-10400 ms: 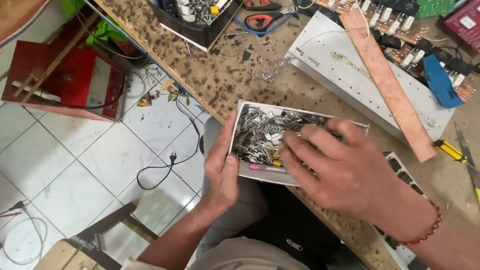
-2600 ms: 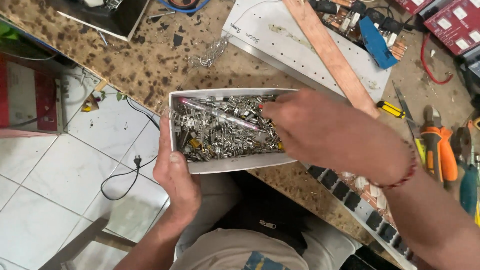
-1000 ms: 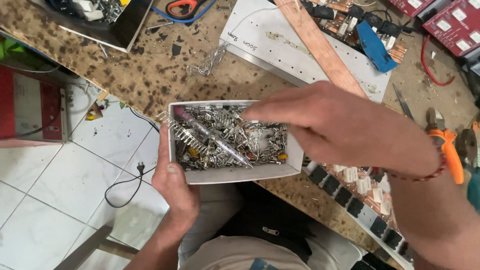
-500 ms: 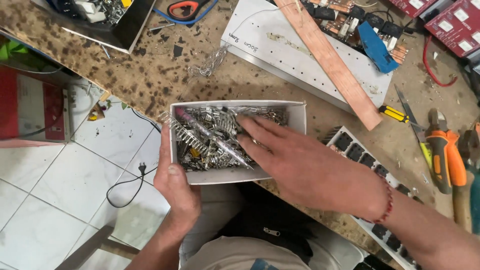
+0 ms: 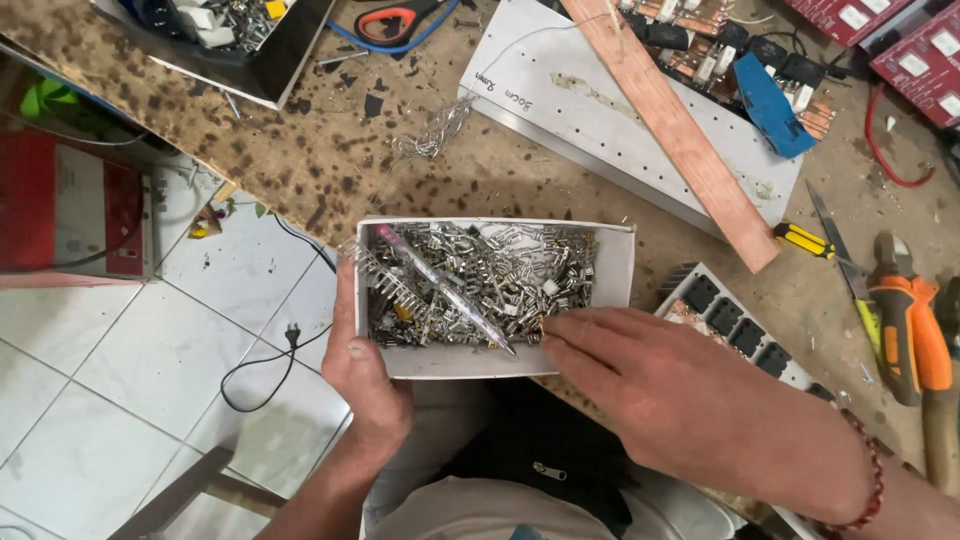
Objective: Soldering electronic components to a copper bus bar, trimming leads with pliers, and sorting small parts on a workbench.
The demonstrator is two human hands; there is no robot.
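The left hand [image 5: 365, 385] grips the box [image 5: 615, 270] by its left wall, half off the bench edge. The right hand [image 5: 690, 400], fingers spread, rests at its near rim; pressing there could tip out the terminals [image 5: 500, 285].

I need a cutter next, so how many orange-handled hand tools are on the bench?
2. Orange-handled pliers lie at the right edge of the bench; orange-handled scissors lie at the top, partly cut off by the frame. Others may be hidden.
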